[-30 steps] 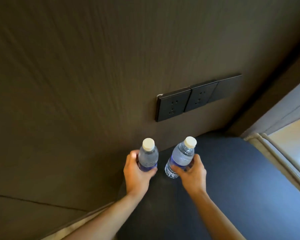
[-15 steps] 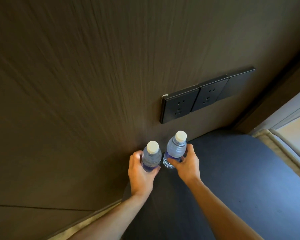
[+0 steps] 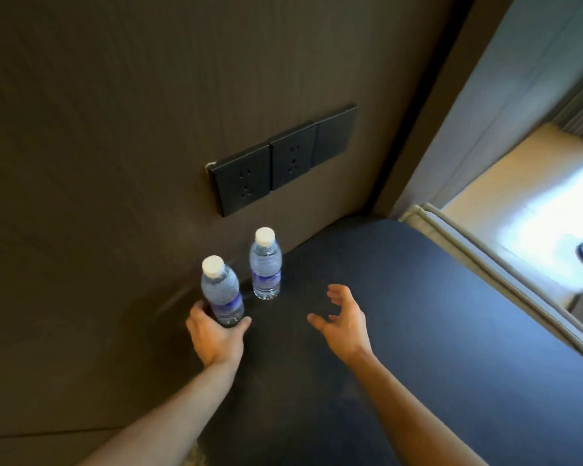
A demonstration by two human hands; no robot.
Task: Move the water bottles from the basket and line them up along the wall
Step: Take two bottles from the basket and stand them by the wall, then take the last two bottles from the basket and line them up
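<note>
Two clear water bottles with white caps and blue labels stand upright on a dark table next to the brown wall. My left hand grips the base of the nearer, left bottle. The right bottle stands free, a little farther along the wall. My right hand hovers open to the right of it, fingers spread, holding nothing. No basket is in view.
A row of three black socket plates sits on the wall just above the bottles. The table's right edge meets a beige cushioned piece. A bright window area and curtain lie at the far right.
My right hand has let go of the right bottle and pulled back to the right. That bottle now stands alone by the wall. My left hand has slid down to its bottle's base.
</note>
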